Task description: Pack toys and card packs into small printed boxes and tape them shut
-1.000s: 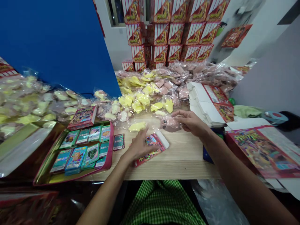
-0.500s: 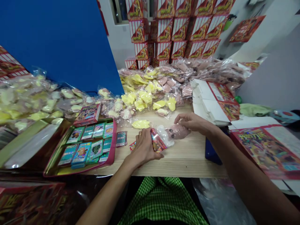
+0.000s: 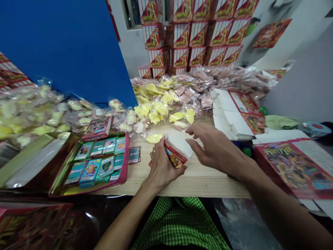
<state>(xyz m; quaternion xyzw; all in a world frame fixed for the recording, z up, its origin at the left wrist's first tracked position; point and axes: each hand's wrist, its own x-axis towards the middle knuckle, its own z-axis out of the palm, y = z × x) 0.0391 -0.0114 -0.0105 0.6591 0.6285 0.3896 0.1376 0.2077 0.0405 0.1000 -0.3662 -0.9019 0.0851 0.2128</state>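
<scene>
I have the box [image 3: 176, 158] over the middle of the counter [image 3: 197, 184], white flap [image 3: 179, 140] open; I can't tell whether it touches down. My left hand [image 3: 162, 165] pinches it between thumb and fingers. My right hand [image 3: 215, 149] is spread beside the flap, thumb apart from fingertips. A yellow toy [image 3: 154, 138] lies just beyond, cards [image 3: 134, 154] to the left, then the tin [image 3: 124, 170].

A red box [image 3: 176, 155] is tilted — white flap [image 3: 181, 141] open — in the left hand [image 3: 161, 164].
</scene>
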